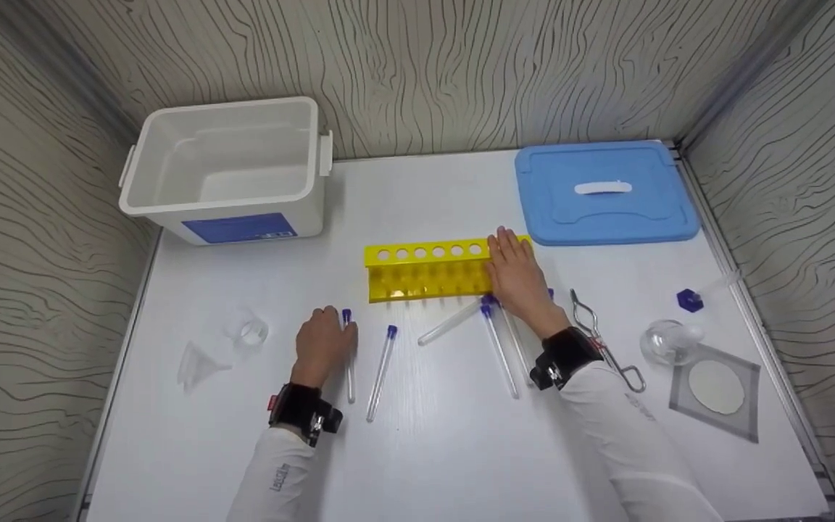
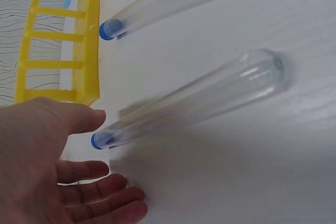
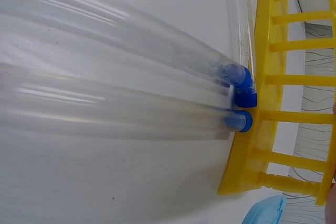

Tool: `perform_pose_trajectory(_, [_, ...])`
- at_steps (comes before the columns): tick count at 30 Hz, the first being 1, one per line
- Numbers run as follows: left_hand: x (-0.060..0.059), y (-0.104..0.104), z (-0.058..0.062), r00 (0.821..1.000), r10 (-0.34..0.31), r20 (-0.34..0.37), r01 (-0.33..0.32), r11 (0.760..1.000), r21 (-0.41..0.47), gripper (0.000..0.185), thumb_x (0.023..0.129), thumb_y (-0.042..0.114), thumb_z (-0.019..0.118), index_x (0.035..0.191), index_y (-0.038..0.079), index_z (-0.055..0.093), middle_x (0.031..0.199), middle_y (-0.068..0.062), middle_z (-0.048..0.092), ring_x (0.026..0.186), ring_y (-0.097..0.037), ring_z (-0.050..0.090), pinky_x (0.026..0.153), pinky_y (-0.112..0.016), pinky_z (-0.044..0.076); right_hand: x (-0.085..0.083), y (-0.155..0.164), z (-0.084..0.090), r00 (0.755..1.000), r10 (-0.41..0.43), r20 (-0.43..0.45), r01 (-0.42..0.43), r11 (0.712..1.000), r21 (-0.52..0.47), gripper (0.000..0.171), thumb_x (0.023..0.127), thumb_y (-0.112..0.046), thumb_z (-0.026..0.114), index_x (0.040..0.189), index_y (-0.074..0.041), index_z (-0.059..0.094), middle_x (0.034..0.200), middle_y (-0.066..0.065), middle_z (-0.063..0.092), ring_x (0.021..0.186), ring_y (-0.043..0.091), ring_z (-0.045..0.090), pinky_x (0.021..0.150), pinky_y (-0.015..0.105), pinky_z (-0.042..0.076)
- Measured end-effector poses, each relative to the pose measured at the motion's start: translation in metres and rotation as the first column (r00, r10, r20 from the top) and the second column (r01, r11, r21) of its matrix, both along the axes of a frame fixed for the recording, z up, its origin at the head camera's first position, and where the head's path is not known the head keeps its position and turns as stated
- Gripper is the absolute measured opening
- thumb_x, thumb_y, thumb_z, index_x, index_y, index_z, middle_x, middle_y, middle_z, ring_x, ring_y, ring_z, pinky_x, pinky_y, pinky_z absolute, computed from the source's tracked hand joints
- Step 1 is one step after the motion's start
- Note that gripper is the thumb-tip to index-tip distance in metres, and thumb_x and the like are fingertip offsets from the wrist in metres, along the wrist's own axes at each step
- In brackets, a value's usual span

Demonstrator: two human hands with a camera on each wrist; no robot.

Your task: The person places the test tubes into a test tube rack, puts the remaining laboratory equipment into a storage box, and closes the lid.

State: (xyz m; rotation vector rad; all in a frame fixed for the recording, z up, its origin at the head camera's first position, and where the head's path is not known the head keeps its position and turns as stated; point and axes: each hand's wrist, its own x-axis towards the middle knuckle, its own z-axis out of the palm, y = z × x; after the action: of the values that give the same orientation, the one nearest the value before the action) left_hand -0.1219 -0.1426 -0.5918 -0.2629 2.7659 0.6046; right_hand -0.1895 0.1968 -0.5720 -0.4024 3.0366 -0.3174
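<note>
Yellow rack (image 1: 428, 284): stands upright mid-table, behind the tubes; it could slide or tip if pressed unevenly at its right end, jogging the caps at its base.
Clustered tubes (image 3: 126, 27): three blue caps crowd together near the rack's front edge; lifting one carelessly could drag or knock its neighbours, since two caps look to be touching.
Left tube (image 1: 350, 373): lies on its side, well apart from the rack; its round body could roll if the fingers nudge the cap off-centre; a hold near the cap alone could let the long end swing.
Metal tongs (image 1: 594, 335): just beside the right wrist; a backward sweep of the sleeve (image 1: 628, 428) could catch them.
Left hand (image 1: 325, 344): low beside the left tube; thumb parted from the fingers, the fingers close together and gently bent; the cap sits in the gap, not pinched.
Right hand (image 1: 519, 283): over the rack's right end, forearm angled in from the near right; fingers reach nearly straight across the top; whether the thumb pinches it, I cannot tell.
</note>
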Motion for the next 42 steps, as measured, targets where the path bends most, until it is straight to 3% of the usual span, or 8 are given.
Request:
perform_pose_trajectory(4, [-0.001, 0.000, 0.000, 1.000, 0.019, 0.007, -0.019, 0.999, 0.028, 0.047, 0.095, 0.036, 0.057, 0.120, -0.004, 0.060, 0.104, -0.019, 0.065, 0.086, -0.029, 0.062, 0.076, -0.041, 0.055, -0.001, 0.000, -0.001, 1.000, -0.007, 0.000, 0.007, 1.000, -0.005, 0.056, 0.107, -0.030, 0.033, 0.155, 0.000, 0.027, 0.165, 0.020, 0.021, 0.154, 0.035, 0.019, 0.127, 0.052, 0.013])
perform_pose_trajectory(12, [-0.005, 0.003, -0.003, 1.000, 0.013, -0.022, -0.012, 1.000, 0.028, 0.033, 0.092, 0.030, 0.062, 0.101, -0.002, 0.060, 0.080, -0.013, 0.062, 0.067, -0.023, 0.056, 0.057, -0.031, 0.045, 0.000, 0.001, 0.001, 1.000, 0.009, -0.029, -0.010, 0.999, -0.032, 0.055, 0.107, -0.027, 0.036, 0.153, 0.003, 0.031, 0.163, 0.023, 0.025, 0.153, 0.037, 0.022, 0.126, 0.054, 0.015])
perform_pose_trajectory(22, [-0.006, 0.007, -0.002, 0.997, 0.070, 0.027, -0.072, 0.995, 0.075, 0.040, 0.094, 0.027, 0.060, 0.118, -0.005, 0.058, 0.099, -0.021, 0.069, 0.080, -0.027, 0.064, 0.073, -0.041, 0.057, 0.000, 0.002, 0.003, 1.000, 0.000, -0.007, 0.000, 1.000, 0.002, 0.057, 0.107, -0.030, 0.034, 0.155, 0.001, 0.028, 0.164, 0.021, 0.022, 0.154, 0.036, 0.019, 0.127, 0.053, 0.013])
perform_pose_trajectory(32, [-0.008, 0.006, -0.003, 0.996, 0.087, 0.028, -0.090, 0.992, 0.084, 0.031, 0.095, 0.022, 0.056, 0.113, -0.003, 0.059, 0.093, -0.018, 0.067, 0.078, -0.027, 0.062, 0.067, -0.036, 0.052, -0.001, 0.000, 0.004, 0.999, -0.015, 0.029, 0.015, 1.000, 0.004, 0.058, 0.107, -0.031, 0.034, 0.156, -0.002, 0.025, 0.166, 0.019, 0.019, 0.155, 0.035, 0.016, 0.127, 0.052, 0.011])
perform_pose_trajectory(38, [-0.017, 0.008, 0.008, 0.995, 0.088, 0.039, -0.090, 0.994, 0.061, 0.040, 0.095, 0.026, 0.058, 0.125, -0.001, 0.055, 0.107, -0.019, 0.069, 0.085, -0.026, 0.064, 0.080, -0.041, 0.058, -0.001, 0.000, 0.004, 1.000, -0.013, 0.025, 0.014, 1.000, -0.009, 0.058, 0.107, -0.030, 0.036, 0.156, -0.002, 0.025, 0.166, 0.018, 0.019, 0.155, 0.034, 0.016, 0.128, 0.051, 0.010])
perform_pose_trajectory(42, [-0.021, 0.008, 0.017, 0.997, 0.077, -0.016, -0.076, 0.996, 0.049, 0.042, 0.095, 0.027, 0.059, 0.127, 0.000, 0.056, 0.108, -0.018, 0.071, 0.082, -0.024, 0.064, 0.077, -0.038, 0.058, 0.000, 0.000, 0.002, 1.000, -0.001, -0.001, 0.001, 0.999, -0.035, 0.056, 0.107, -0.028, 0.035, 0.154, 0.001, 0.028, 0.164, 0.021, 0.022, 0.154, 0.036, 0.019, 0.127, 0.053, 0.013])
